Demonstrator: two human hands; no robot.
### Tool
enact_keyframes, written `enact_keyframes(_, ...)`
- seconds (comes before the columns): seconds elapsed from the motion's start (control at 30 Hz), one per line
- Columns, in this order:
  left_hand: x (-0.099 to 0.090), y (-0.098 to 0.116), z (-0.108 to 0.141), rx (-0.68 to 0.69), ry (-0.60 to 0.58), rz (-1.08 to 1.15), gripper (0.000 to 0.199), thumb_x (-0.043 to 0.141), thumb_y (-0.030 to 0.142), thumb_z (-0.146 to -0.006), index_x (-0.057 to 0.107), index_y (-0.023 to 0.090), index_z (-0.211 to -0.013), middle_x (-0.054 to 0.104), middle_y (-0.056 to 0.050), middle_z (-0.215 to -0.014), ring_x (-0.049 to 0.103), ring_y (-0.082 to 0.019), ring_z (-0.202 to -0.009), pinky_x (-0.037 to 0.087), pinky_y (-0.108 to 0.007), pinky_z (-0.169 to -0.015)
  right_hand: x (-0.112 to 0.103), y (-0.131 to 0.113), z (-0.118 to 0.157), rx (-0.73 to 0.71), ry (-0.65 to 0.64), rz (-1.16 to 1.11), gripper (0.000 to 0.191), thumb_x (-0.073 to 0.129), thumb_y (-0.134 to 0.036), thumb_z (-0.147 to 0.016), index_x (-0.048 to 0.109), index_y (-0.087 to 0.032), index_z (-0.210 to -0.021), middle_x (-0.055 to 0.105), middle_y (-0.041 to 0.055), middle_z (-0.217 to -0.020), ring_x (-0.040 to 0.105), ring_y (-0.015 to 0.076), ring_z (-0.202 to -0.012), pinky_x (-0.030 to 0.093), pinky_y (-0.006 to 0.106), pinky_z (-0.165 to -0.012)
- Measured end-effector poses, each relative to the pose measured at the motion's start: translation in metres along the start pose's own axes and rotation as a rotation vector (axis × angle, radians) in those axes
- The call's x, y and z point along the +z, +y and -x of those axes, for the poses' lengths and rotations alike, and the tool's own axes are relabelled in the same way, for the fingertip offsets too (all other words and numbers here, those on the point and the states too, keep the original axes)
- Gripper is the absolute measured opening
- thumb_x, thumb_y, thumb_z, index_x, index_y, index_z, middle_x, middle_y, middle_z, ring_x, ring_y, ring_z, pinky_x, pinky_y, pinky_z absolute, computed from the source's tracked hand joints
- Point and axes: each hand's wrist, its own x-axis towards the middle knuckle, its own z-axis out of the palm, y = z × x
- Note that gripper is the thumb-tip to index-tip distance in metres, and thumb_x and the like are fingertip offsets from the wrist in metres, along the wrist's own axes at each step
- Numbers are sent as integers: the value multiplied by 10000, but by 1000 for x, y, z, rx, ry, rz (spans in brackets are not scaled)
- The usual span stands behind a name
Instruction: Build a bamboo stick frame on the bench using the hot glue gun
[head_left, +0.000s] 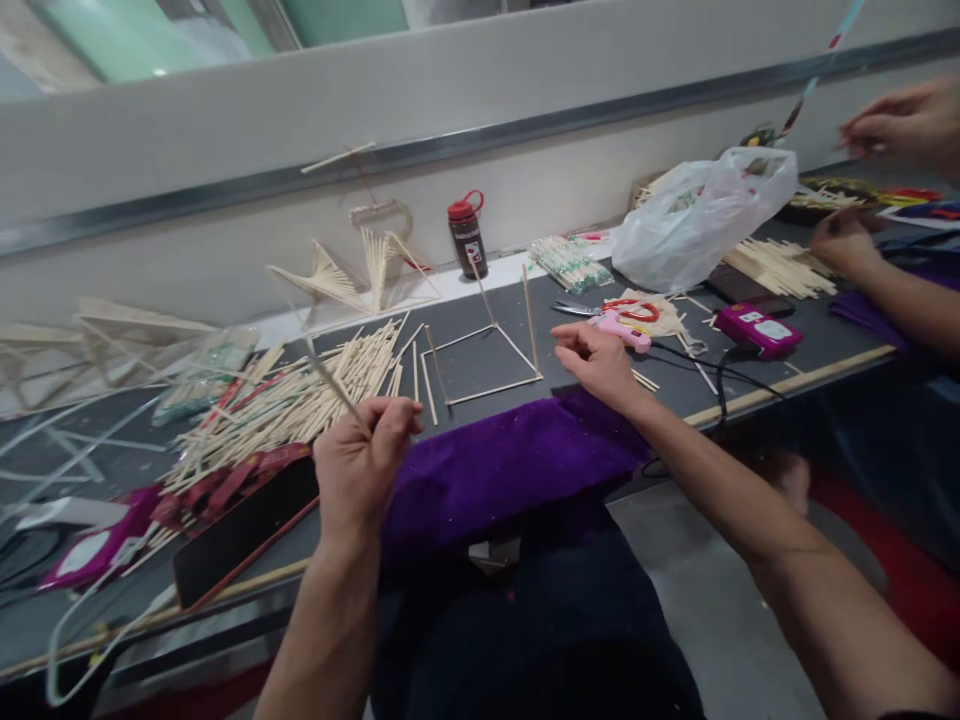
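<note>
Stick [331,383] slanted up and leftward from my left grip [364,455], which pinched it, long axis tilted above the desk [476,368]; my right grip [596,365] curled beside the pink glue gun [624,330], whether holding it I couldn't tell.

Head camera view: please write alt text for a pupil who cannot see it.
A person's left hand holds a thin stick near a four-sided stick frame with uprights on a dark table. The right hand is beside a pink glue gun; loose sticks are heaped left of the frame.
</note>
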Motion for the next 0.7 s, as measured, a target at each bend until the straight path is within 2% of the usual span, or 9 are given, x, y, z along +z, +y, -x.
enact_keyframes(0.1,-9,-32,-28,-148,-84,-183,240,637,366,-825,763,170,-884,713,-25,-702,422,-99,-451,328,-234,-456,6,-20,9,-73,-147,20,231,589,-251,-853,714,-171,-1030,730,29,-826,610,123,-656,470,250,-649)
enact_keyframes(0.17,-9,-48,-44,-208,-139,-307,261,608,335,-824,773,177,-951,743,-25,-742,492,-125,-496,362,-244,-497,18,-28,12,-140,-282,53,199,578,-218,-867,712,-165,-1004,738,49,-890,619,122,-683,475,250,-677)
enact_keyframes(0.27,-4,-59,-60,-208,-221,-620,241,564,288,-851,783,188,-845,774,-46,-815,659,-194,-729,436,-265,-646,41,-35,7,-224,-485,189,170,577,-176,-872,703,-150,-983,727,76,-958,620,128,-716,466,260,-716)
enact_keyframes(0.37,4,-60,-69,-188,-307,-838,263,537,220,-863,791,165,-816,784,-107,-903,698,-248,-915,446,-299,-770,63,-38,-4,-229,-606,360,188,583,-183,-892,700,-157,-1037,723,85,-1030,635,147,-779,449,272,-745)
enact_keyframes(0.47,9,-63,-73,-193,-369,-857,271,532,182,-854,799,137,-835,776,-146,-898,698,-260,-905,442,-323,-777,78,-40,-12,-211,-666,489,230,573,-200,-914,699,-168,-1103,718,91,-1108,660,179,-876,440,282,-761)
enact_keyframes(0.7,2,-75,-64,-237,-439,-649,148,734,279,-705,794,192,-808,742,-47,-751,664,-208,-732,435,-307,-675,95,-32,-13,-263,-675,606,263,539,-209,-938,720,-177,-1126,713,107,-1149,667,234,-998,441,314,-771)
